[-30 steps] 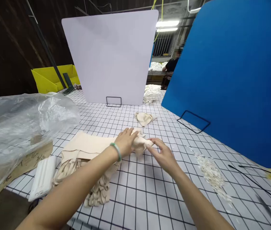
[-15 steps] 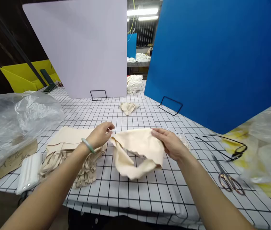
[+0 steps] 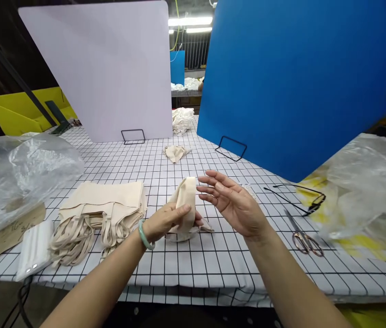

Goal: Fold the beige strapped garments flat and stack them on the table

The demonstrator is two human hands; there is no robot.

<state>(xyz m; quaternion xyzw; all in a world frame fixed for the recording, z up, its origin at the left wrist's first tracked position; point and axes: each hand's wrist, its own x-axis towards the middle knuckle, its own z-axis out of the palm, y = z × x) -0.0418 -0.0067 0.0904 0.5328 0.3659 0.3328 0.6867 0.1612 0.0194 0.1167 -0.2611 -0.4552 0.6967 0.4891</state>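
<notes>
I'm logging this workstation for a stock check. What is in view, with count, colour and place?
cloth piece: one, cream, held upright at table centre
bag stack: one, cream, straps toward the table edge, left of centre
small cloth: one, cream, farther back on the table
cloth pile: one, white, between the boards
plastic bags: two, clear, far left and far right
scissors: one pair, right, on the table
boards: two, one white, one blue, standing at the back
table: one, white with black grid
left hand: grips the cloth piece
right hand: open, beside the cloth piece
</notes>
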